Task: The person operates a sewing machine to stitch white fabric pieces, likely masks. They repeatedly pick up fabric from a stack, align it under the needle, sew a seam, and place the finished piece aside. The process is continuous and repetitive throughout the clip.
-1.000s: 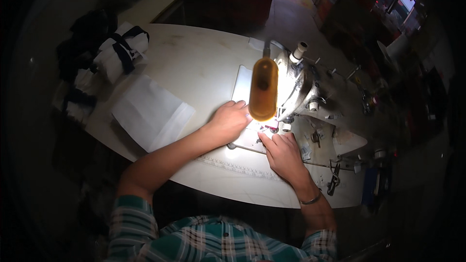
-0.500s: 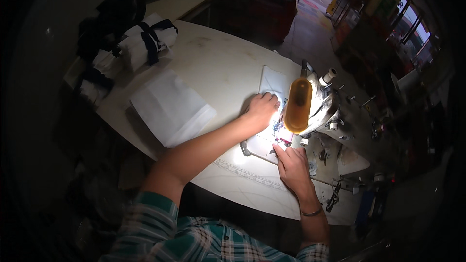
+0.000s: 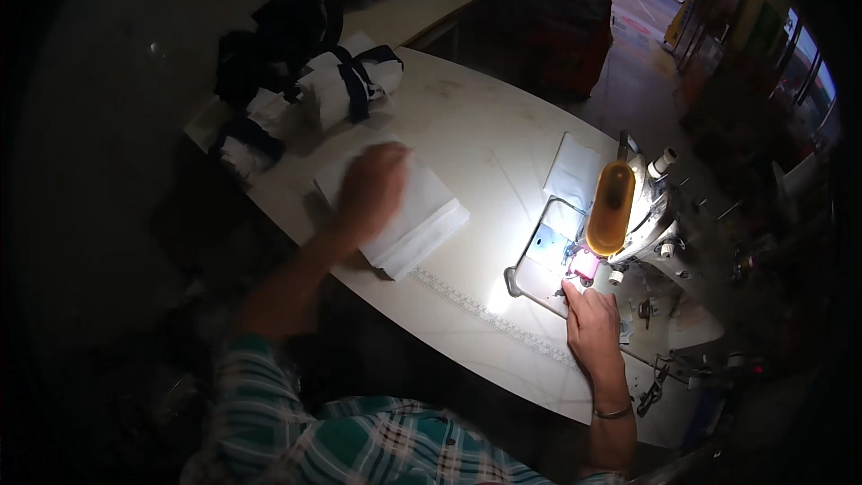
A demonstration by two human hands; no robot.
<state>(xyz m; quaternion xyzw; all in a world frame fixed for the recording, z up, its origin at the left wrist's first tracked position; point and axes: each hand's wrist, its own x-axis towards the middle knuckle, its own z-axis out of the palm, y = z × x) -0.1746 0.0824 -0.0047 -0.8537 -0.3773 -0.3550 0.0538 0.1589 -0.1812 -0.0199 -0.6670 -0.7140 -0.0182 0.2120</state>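
My left hand, smeared by motion, is over a stack of white fabric pieces on the left of the table. Its fingers are too blurred to tell whether they hold anything. At the lit bed of a sewing machine, my right hand rests with its index finger stretched toward the needle area and the other fingers loosely bent. A pink part shows beside the needle. Behind the bed lies a white fabric piece. An amber oval cover hides part of the machine's head.
White-and-navy cloth bundles are heaped at the table's far left corner. A ruler scale runs along the table's near edge. Small scissors-like snips lie right of my right hand. A second table stands behind.
My left hand has left the fabric at the machine and swung left to the white stack. My right hand stays by the needle area. The whole view has shifted.
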